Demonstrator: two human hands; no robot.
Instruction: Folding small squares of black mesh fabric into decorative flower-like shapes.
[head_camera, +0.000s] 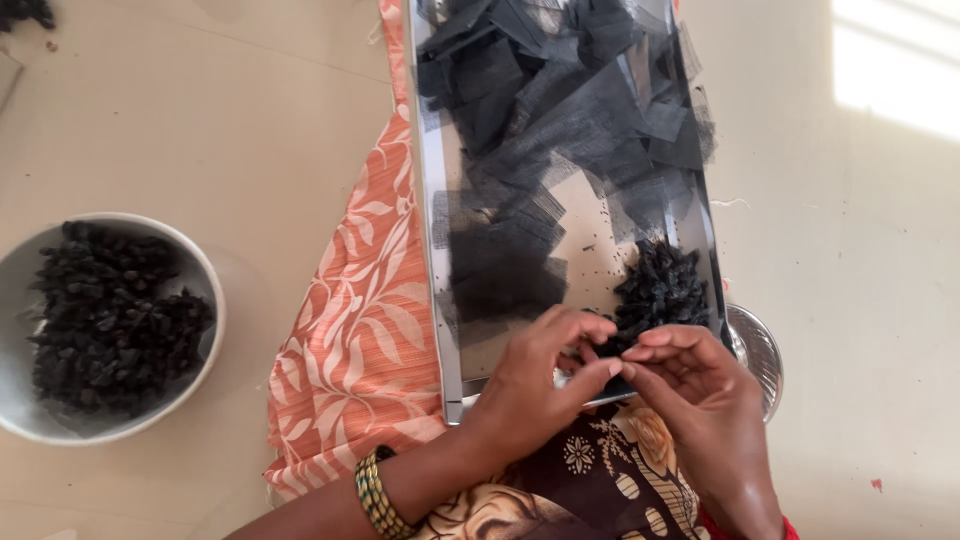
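Observation:
A steel tray (433, 200) lies across my lap, covered with several cut squares of black net (560, 90). A heap of small black bundles (660, 285) sits at its near right corner. My left hand (545, 375) and my right hand (700, 395) meet over the tray's near edge, fingertips pinched together on a small black piece between them. The piece is mostly hidden by my fingers. A beaded bangle (378, 495) is on my left wrist.
A white bowl (205, 270) full of finished black bundles stands on the floor at the left. Orange leaf-print cloth (350, 340) spreads under the tray's left side. A round steel dish (760, 350) pokes out beneath the tray's right corner. Sunlight falls on the floor at top right.

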